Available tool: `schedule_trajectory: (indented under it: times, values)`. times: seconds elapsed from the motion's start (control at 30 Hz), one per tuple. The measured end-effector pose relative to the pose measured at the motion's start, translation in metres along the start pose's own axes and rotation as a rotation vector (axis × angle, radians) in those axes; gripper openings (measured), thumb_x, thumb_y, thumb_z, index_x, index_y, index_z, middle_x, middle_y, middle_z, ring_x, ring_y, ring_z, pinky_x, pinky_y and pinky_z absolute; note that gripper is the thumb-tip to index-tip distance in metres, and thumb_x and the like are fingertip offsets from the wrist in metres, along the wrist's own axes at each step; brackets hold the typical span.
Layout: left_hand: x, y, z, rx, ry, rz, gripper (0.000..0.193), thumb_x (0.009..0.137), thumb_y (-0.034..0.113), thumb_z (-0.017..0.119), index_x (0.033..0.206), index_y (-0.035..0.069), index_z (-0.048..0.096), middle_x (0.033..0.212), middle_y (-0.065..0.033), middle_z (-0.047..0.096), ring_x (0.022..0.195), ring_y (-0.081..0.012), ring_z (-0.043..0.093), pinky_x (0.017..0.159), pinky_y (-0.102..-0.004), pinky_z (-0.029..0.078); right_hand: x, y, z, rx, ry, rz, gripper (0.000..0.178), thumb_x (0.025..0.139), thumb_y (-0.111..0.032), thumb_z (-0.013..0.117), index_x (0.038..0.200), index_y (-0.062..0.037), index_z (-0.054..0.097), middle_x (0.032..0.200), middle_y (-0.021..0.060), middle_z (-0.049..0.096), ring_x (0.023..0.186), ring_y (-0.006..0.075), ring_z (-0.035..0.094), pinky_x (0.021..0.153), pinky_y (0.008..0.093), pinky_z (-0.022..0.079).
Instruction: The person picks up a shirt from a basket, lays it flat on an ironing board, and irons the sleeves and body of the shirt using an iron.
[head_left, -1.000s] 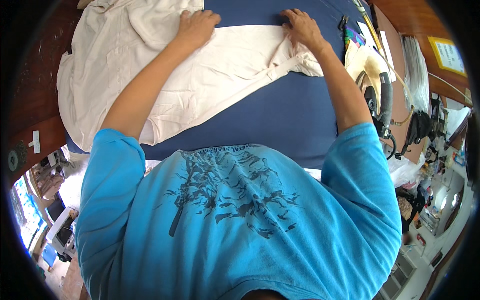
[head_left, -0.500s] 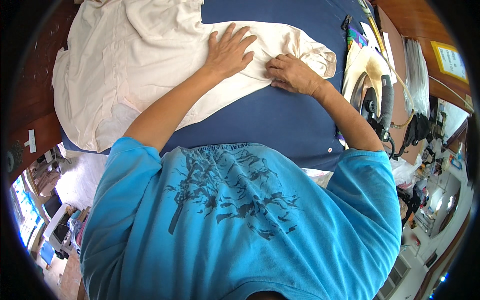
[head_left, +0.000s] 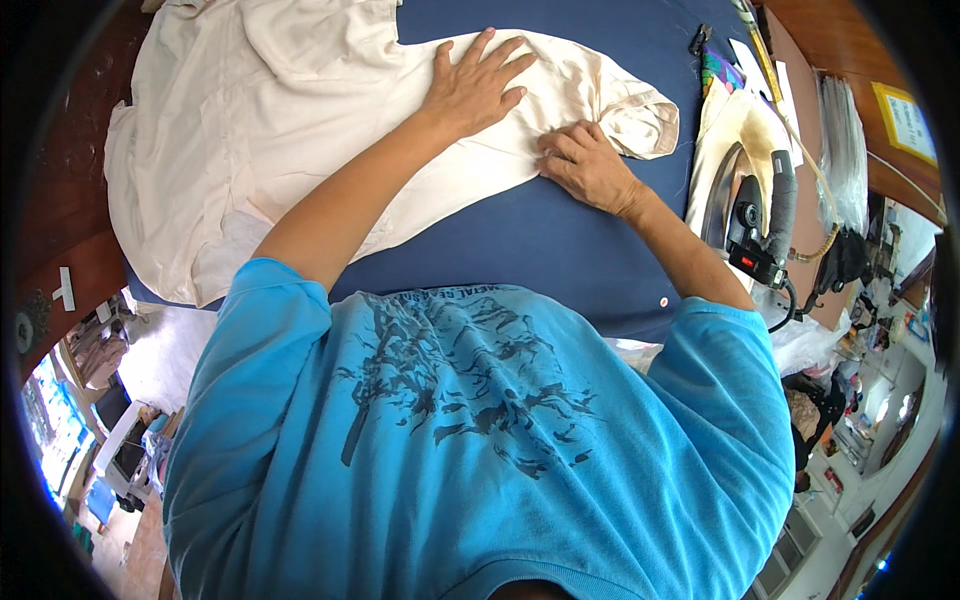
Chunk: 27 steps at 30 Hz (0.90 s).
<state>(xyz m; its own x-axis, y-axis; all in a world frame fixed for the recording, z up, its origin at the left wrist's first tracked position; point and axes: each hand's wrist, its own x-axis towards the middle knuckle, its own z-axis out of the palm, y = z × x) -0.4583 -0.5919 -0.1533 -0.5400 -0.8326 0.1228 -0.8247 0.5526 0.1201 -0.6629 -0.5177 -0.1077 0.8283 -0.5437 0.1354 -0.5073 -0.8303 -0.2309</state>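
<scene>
A cream long-sleeved shirt (head_left: 200,130) lies spread on a dark blue padded board (head_left: 520,240), its sleeve stretched out to the right. My left hand (head_left: 475,88) rests flat on the upper part of that sleeve, fingers spread. Nearer the cuff, my right hand (head_left: 590,168) is closed on the sleeve's near edge with curled fingers, the fabric pinched in them. Creases gather between this hand and the cuff (head_left: 652,125), which lies bunched. What the right fingertips hold underneath is partly hidden.
On the right an iron (head_left: 745,215) with a grey-wrapped handle stands on a scorched cream cloth (head_left: 745,125). A hose (head_left: 820,180) runs beside it. Clear plastic sheets (head_left: 842,140) hang farther right. A small round button-like piece (head_left: 663,302) lies near the board's front edge.
My left hand has slid a little to the right and away along the sleeve. My right hand has come slightly nearer to me, still on the sleeve's edge.
</scene>
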Motion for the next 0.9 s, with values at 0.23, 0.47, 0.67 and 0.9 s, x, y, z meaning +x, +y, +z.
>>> schedule_trajectory:
  times: [0.23,0.47,0.67,0.9]
  values:
    - [0.015,-0.014,-0.004,0.050,-0.008,0.037,0.047,0.091,0.042,0.035,0.136,0.030,0.031,0.144,0.0044,0.023,0.134,-0.0216,0.018,0.098,-0.0607,0.018,0.000,-0.022,-0.001,0.066,-0.092,0.084,0.011,0.081,-0.016,0.054,0.088,-0.0084,0.057,0.095,0.0034,0.055,0.091,0.0195,0.051,0.081,0.0335,0.038]
    - [-0.008,-0.003,-0.018,-0.033,0.256,0.039,0.049,0.089,0.041,0.041,0.135,0.025,0.034,0.142,-0.0007,0.029,0.131,-0.0236,0.023,0.096,-0.0566,0.022,0.048,-0.011,-0.022,0.469,0.283,0.654,0.015,0.086,-0.014,0.046,0.093,-0.0021,0.052,0.077,0.0165,0.058,0.070,0.0313,0.057,0.067,0.0390,0.046]
    - [-0.120,0.034,-0.064,-0.287,0.051,0.110,0.031,0.075,0.031,0.060,0.099,0.012,0.056,0.096,-0.0023,0.054,0.091,-0.0181,0.049,0.090,-0.0449,0.028,0.095,0.029,0.008,0.715,0.609,0.866,0.015,0.078,0.002,0.040,0.086,0.0011,0.053,0.087,0.0122,0.056,0.081,0.0226,0.053,0.076,0.0317,0.043]
    - [-0.150,0.029,-0.044,-0.275,0.038,0.059,0.015,0.076,0.014,0.057,0.091,0.012,0.057,0.084,-0.0009,0.053,0.081,-0.0157,0.051,0.084,-0.0348,0.034,0.073,0.047,0.032,0.005,0.342,0.463,0.027,0.075,-0.003,0.050,0.101,-0.0077,0.057,0.110,0.0080,0.054,0.103,0.0294,0.048,0.089,0.0389,0.038]
